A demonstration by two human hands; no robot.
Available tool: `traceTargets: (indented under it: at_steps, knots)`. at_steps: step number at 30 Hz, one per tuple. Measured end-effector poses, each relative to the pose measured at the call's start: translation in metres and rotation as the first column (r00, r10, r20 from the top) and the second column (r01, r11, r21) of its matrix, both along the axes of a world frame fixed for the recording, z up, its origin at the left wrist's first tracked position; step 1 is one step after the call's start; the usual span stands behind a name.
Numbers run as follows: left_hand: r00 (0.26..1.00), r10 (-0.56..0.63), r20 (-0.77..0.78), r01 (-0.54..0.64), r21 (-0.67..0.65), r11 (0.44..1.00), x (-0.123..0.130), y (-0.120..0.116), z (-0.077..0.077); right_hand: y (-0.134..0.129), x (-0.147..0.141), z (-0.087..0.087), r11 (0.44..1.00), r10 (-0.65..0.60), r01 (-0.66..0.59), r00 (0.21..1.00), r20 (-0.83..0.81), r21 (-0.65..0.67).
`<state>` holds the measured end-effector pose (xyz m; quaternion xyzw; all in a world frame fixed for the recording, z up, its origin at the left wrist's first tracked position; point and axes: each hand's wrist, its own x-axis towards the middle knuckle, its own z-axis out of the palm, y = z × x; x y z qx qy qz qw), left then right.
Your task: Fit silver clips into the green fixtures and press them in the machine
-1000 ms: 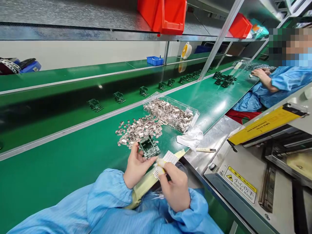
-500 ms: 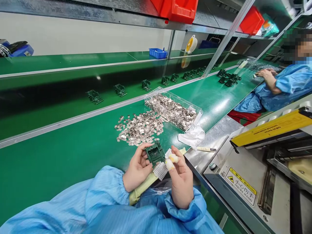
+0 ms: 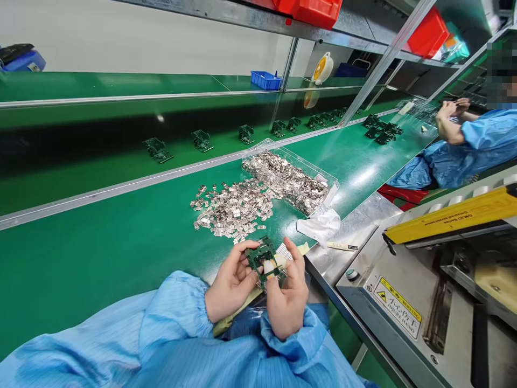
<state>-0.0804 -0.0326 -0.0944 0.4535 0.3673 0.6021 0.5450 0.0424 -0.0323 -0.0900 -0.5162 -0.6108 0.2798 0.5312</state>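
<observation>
My left hand [image 3: 231, 283] grips a dark green circuit board [image 3: 255, 257] with cut-outs by its left edge, above the table's front edge. My right hand [image 3: 287, 302] is closed at the board's right side, its thumb and forefinger against it. White, yellow-stained coverings wrap those two fingertips; whether a small part sits between them is hidden. Behind the right fingers shows a silver gridded strip [image 3: 284, 250], mostly covered by hand and board. Beneath the hands runs a pale yellow-green strip [image 3: 229, 321]. A loose pile of small silver metal pieces [image 3: 232, 211] lies beyond the board.
A clear tray [image 3: 332, 189] of metal pieces stands behind the pile. White cloth [image 3: 321, 226] and a pale-handled tool [image 3: 341, 246] lie right, beside a machine [image 3: 375, 312] with a yellow bar. Several green boards [image 3: 202, 140] line the back ledge. A co-worker [image 3: 480, 134] sits far right.
My right hand has moved left and onto the board, its covered fingertips now over it. The gridded strip is more hidden. The co-worker's hands have risen.
</observation>
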Motion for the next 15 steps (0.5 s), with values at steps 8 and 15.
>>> traceTargets:
  at_steps: [8,15]
  knots:
    - [0.992,0.035,-0.124,-0.033,0.020,0.999,-0.0012,0.0003,-0.0031,0.0008,0.0026,-0.0007,1.000,0.016,-0.016,1.000,0.010,-0.021]
    - [0.984,0.043,-0.171,-0.056,-0.071,0.996,-0.0015,-0.0009,0.0010,-0.0002,-0.0002,-0.0017,0.969,0.068,-0.134,0.952,-0.299,-0.206]
